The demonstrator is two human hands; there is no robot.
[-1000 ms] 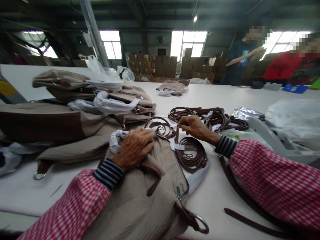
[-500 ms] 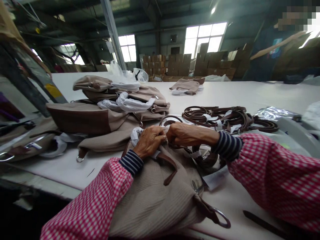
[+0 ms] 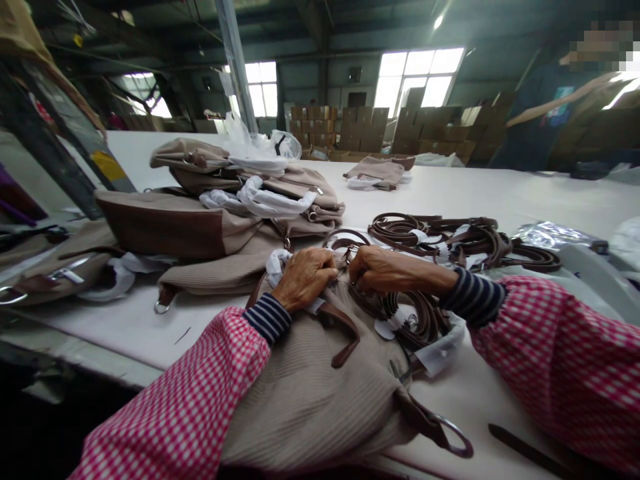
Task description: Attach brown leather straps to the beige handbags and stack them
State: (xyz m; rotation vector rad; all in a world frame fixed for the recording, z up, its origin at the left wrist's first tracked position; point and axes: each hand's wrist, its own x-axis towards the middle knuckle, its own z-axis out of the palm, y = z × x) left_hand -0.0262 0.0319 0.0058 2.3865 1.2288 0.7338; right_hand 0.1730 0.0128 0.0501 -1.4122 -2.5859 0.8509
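A beige corduroy handbag with brown leather trim lies before me, a metal ring on its near right tab. My left hand is closed on the top edge of this bag, beside a paper-wrapped handle. Just to its right, my right hand is closed in a pinch on a brown leather strap, whose curve and buckle show behind the knuckles. The fingertips of both hands are partly hidden. A short leather tab hangs over the bag's front below my left hand.
More beige bags are piled at the left, some handles wrapped in white. Coiled brown straps lie beyond my right hand, and another coil nearer. One strap end rests at front right. A person stands across the table.
My right hand has moved slightly right, away from my left, opening a small gap between them. My left hand stays at the bag's top. The view has shifted a little.
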